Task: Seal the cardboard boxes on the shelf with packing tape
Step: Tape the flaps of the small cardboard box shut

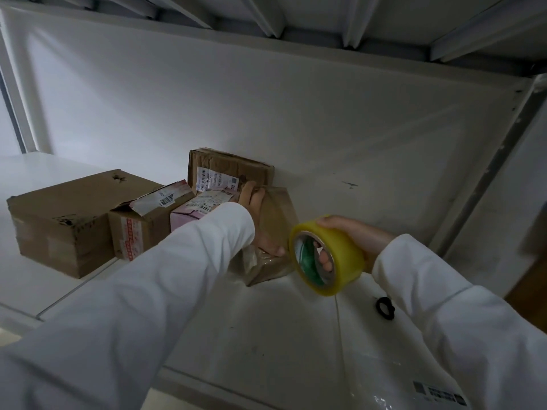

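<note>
A white metal shelf (266, 335) fills the view, with a white back panel (266, 108) behind it and the ribbed underside of the next shelf (296, 19) overhead. At the left of the shelf stands the biggest cardboard box (59, 223), plain brown with dark stains on its top edge. Touching its right side is a smaller box (139, 229) with a torn, lifted flap, a barcode label and a strip of red-printed tape down its front. Just beside that sits a pink-and-white carton (189, 216) covered with shipping labels, and behind it, against the back panel, a brown parcel (231, 170) stands on edge with a white label on its face. To the right of these, a small taped brown box (272, 232) lies on the shelf under the left hand (260, 220), whose fingers are curled over its top and near side, gripping it; a long white sleeve (133, 291) covers that arm. The right hand (355, 238), also in a white sleeve, holds a roll of yellowish packing tape (327, 255) in the air just right of the small box, fingers hooked through the green-lined core and thumb over the outer rim. A small black ring (384, 307) lies on the shelf below the roll, and a printed label (438, 393) sticks to the shelf's near right corner.
</note>
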